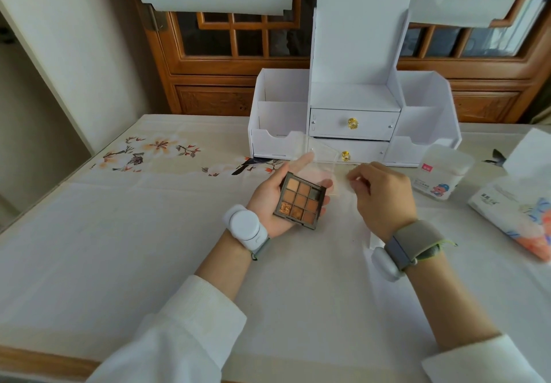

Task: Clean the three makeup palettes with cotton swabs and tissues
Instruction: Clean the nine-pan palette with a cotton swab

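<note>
A small eyeshadow palette (pixel 301 201) with several brown and orange pans lies open in my left hand (pixel 269 200), its clear lid (pixel 320 159) tilted back over my fingers. My left hand holds it from underneath, just above the table. My right hand (pixel 380 193) hovers to the right of the palette with its fingers curled, pinching what looks like a thin cotton swab; the swab is too blurred to make out well. A clear tub of cotton swabs (pixel 441 173) and a tissue pack (pixel 518 212) stand at the right.
A white desktop organizer (pixel 354 120) with two gold-knobbed drawers stands behind my hands. The table carries a pale cloth with a flower print (pixel 155 150). A white box (pixel 530 150) sits at the far right edge. A wooden lattice window is behind.
</note>
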